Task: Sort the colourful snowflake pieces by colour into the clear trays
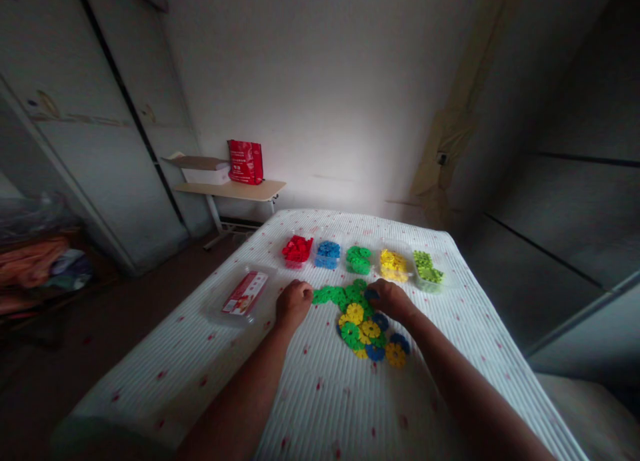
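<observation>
My left hand (294,302) is closed, its curled fingers against the left end of a row of green snowflake discs (331,295). Whatever its fingers hold is hidden. At the upper right of the pile, my right hand (393,298) pinches a blue snowflake disc (371,293). Between and below the hands lies a loose pile of green, yellow and blue discs, with a yellow disc (355,312) and a green disc (349,335) on top. Another yellow disc (395,355) lies at the pile's lower right, near my right forearm.
Across the far side of the table (310,394) stand clear boxes of red pieces (297,249), blue pieces (328,254), green pieces (359,259), yellow pieces (393,264) and light green pieces (427,267). A clear plastic lid with a red label (245,293) lies left of my left hand.
</observation>
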A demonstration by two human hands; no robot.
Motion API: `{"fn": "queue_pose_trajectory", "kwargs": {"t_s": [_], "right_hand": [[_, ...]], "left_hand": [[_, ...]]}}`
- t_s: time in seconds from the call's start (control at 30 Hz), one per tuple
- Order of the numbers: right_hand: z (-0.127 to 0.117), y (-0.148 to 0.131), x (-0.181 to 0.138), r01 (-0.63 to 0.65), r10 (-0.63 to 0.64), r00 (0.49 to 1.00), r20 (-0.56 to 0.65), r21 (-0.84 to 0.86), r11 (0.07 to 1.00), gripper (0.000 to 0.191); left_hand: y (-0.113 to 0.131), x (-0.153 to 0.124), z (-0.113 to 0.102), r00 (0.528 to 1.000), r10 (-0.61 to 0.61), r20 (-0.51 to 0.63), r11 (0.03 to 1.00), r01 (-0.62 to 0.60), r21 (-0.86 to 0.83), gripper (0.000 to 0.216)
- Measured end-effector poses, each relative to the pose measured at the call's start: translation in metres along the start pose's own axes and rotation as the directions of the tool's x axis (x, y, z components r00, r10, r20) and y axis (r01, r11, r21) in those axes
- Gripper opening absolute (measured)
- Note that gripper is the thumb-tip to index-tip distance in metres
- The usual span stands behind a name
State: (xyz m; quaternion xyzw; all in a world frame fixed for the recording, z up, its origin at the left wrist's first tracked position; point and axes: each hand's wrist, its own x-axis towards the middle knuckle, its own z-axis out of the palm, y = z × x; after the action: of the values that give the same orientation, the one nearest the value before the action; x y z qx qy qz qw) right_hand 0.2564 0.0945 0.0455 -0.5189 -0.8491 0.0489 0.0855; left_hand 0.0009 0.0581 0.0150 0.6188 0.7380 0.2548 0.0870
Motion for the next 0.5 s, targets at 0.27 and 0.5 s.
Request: {"fn": "queue_pose_trajectory", "kwargs": {"t_s": [0.27,0.5], "right_hand": [[-0.011,-0.008,-0.002,-0.008,0.001,0.999,-0.047,-0.135,0.991,0.020],[-0.046,-0.043,0.047,0.106,-0.109,0.945,-0.307,-0.025,0.994,0.028]], "left_hand": [[0.000,-0.003,-0.001,0.999,0.027,-0.029,0.999,-0.027,-0.017,0.018],[-0.003,-0.002,0.002,0.998,0.045,-0.049,0.998,-0.047,-0.040,0.015]]}}
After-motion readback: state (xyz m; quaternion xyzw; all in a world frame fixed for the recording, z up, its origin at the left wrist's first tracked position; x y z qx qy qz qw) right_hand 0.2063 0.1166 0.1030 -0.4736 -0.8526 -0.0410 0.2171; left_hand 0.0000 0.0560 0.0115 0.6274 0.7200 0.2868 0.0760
